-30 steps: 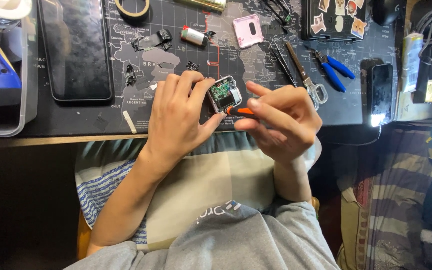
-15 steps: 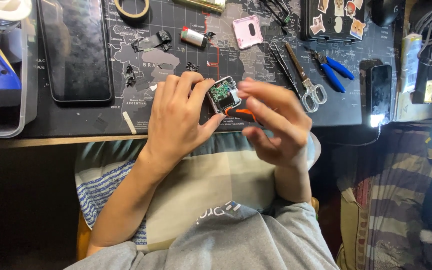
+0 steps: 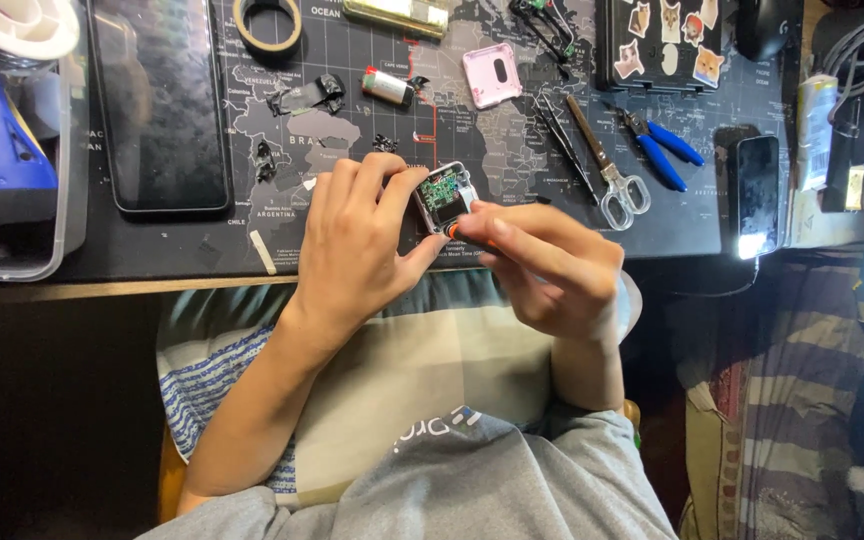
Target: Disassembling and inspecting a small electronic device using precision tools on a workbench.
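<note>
Barely anything has shifted since a moment ago: the right hand (image 3: 552, 275) has kept its place against the small square device (image 3: 446, 196), its fingers curled a touch tighter, and the left hand (image 3: 357, 245) has not moved. One device, open-faced with a green circuit board showing, sits clamped between the left thumb and fingers just above the table's (image 3: 152, 290) near edge. Right fingers are pinched together on a thin orange-handled tool (image 3: 457, 231), tip pressed at the device's lower corner; most of the tool is hidden inside the hand.

Count on the dark map-printed mat (image 3: 352, 120): one pair of scissors (image 3: 602, 165), one pair of blue-handled cutters (image 3: 662, 150), one pair of tweezers (image 3: 562, 145), one pink square case (image 3: 492, 75), one small cylindrical battery (image 3: 384, 86), one tape ring (image 3: 267, 22), cut off at the top edge. Two phones: a large dark one (image 3: 157, 105) at left, a smaller lit one (image 3: 755, 195) at right. Black scraps near the battery are too small to make out.

Open mat lies between the left hand and the large phone; the hands hang over the table's front edge, above a lap cushion (image 3: 432, 370).
</note>
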